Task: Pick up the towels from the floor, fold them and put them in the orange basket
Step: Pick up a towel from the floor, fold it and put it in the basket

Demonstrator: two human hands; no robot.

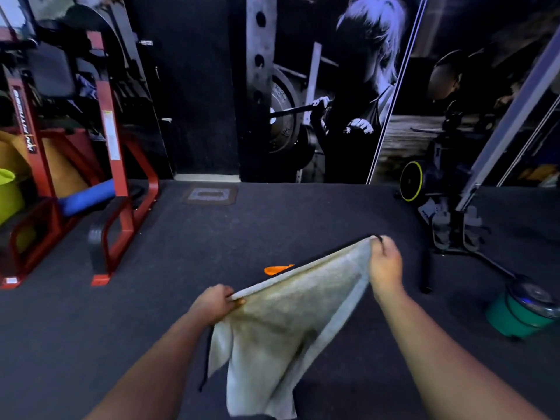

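We have only 1 view, worn on the head, and we look forward and down from standing height over a dark carpeted floor. Both forearms reach in from the near edge, close under the lens. The far wall mural fills the top, and the wide angle bends a red rack at left.

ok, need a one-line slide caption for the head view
Both hands, left hand and right hand, hold a pale towel stretched above dark gym floor, red rack at left.
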